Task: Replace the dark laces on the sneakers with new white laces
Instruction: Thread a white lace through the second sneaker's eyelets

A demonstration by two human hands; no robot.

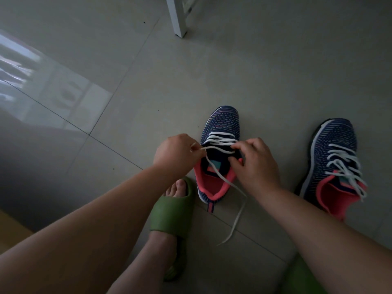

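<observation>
A navy knit sneaker with a pink lining stands on the floor in front of me, toe pointing away. A white lace crosses its upper eyelets. My left hand pinches one end of this lace at the sneaker's left side and holds it taut. My right hand grips the sneaker's right eyelet edge near the tongue. The lace's other end trails loose over the pink collar onto the floor. A second matching sneaker stands to the right, fully threaded with a white lace.
My foot in a green slide sandal rests just left of the near sneaker's heel. A white furniture leg stands at the far centre. Grey floor tiles spread all around.
</observation>
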